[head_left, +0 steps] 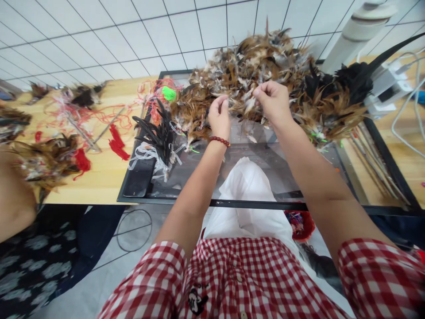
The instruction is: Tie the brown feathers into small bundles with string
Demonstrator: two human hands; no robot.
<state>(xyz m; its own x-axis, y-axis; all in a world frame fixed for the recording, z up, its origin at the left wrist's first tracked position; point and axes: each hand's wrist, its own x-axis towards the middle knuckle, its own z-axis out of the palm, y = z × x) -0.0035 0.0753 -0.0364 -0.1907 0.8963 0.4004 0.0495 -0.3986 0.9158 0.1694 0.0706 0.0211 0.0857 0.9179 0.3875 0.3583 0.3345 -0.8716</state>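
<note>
"Brown feather pile, looks & spot?"
"Fluffy, curved tips, pale down mixed in. Far side of black-framed panel, by white tiles."
"Hands?"
"Both reach fwd, apart, at pile's near edge. L hand: fingers curled in to thumb. R hand: thumb & fingers almost pinched. Can't tell how tight, or if either's got a feather."
"Nearby?"
"Stiff blk feather bunch, left, w/ thin white strips."

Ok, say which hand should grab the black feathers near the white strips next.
Probably the left hand: it is nearer the black feathers and white strips; the right hand is farther across, by the brown feather pile.
</note>
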